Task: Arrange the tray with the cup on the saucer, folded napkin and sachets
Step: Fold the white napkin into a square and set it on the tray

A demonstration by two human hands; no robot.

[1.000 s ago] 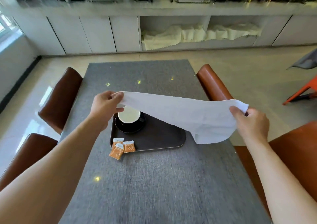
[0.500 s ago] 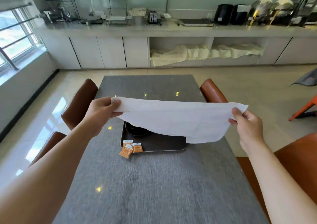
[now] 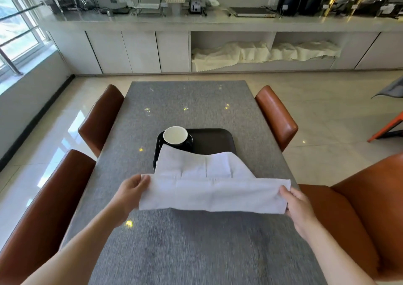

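I hold a white napkin (image 3: 209, 188) stretched between both hands, low over the grey table (image 3: 187, 252). My left hand (image 3: 128, 194) pinches its left edge and my right hand (image 3: 297, 206) pinches its right edge. The near part is doubled into a band; the far part drapes over the front of the dark tray (image 3: 216, 139). A white-lined cup (image 3: 175, 135) stands on a black saucer (image 3: 189, 142) at the tray's back left. The sachets are hidden behind the napkin.
Brown leather chairs stand at both sides of the table: two on the left (image 3: 100, 119) (image 3: 41, 208), one at the far right (image 3: 277, 114) and one at the near right (image 3: 359, 208). A long counter (image 3: 218, 20) with appliances runs along the back wall.
Both hands have come down and toward me with the napkin. It was held up flat over the tray; now it is folded over and its far part rests across the tray's front, covering the sachets.
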